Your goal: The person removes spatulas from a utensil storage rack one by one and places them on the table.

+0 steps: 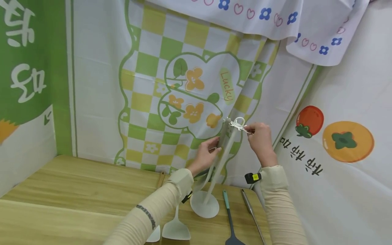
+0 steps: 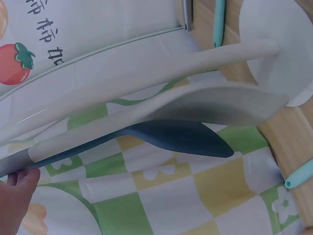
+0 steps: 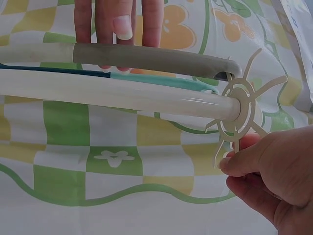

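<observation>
While right fingers (image 3: 242, 163) pinch the rack (image 3: 146, 100), seat the grey handle (image 3: 156, 57) securely before withdrawing loose left fingers (image 3: 152, 22) from behind it.

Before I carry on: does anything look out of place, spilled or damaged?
No spill or damage shows. One oddity: the tomato printed on the white wall cover has its leaves at the bottom, so it appears upside down. The utensil stand slants in the head view, but camera angle may explain that.
</observation>
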A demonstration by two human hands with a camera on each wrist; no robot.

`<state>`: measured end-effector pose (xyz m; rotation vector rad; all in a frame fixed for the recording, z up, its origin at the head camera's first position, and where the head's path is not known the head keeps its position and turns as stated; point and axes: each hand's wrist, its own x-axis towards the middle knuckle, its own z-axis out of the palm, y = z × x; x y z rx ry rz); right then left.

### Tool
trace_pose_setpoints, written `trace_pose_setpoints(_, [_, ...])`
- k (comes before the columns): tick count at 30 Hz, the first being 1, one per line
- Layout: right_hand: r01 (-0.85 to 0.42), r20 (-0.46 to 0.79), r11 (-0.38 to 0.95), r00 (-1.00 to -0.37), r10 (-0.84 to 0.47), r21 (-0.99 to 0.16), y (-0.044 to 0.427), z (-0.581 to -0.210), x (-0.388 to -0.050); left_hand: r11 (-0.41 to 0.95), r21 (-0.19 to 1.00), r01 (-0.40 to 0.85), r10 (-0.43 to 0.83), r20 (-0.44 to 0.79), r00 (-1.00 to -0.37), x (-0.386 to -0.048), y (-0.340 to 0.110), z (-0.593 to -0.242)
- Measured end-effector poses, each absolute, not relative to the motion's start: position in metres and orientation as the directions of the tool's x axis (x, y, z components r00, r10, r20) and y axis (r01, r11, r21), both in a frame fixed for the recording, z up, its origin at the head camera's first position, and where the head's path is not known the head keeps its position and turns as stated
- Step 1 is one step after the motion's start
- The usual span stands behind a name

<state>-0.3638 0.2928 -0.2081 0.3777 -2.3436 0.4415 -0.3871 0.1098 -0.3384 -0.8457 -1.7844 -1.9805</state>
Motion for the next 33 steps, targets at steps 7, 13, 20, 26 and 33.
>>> trace_pose_setpoints(7, [-0.397,0.706,0.898,-0.69,-0.158,-0.187,0.293,-0.208,-0.365,-0.105,0.811,0.575,0.128,0.584,-0.801,-0.385,0.11,-0.334])
trace_pose_setpoints(13, [-0.4,0.71,0.896,-0.688,-0.153,-0.195,0.292,-0.207,-0.364,-0.101,0.825,0.556,0.136,0.565,-0.814,-0.383,0.109,-0.331])
trace_pose_setpoints(20, [-0.392,0.699,0.898,-0.699,-0.15,-0.2,0.291,-0.207,-0.363,-0.112,0.827,0.551,0.134,0.562,-0.816,-0.38,0.106,-0.329])
trace_pose_setpoints(26, [-0.41,0.719,0.894,-0.675,-0.166,-0.179,0.29,-0.207,-0.364,-0.12,0.818,0.563,0.112,0.575,-0.811,-0.381,0.102,-0.329])
trace_pose_setpoints(33, [-0.404,0.708,0.891,-0.69,-0.15,-0.205,0.293,-0.209,-0.365,-0.119,0.818,0.562,0.09,0.573,-0.815,-0.383,0.096,-0.33])
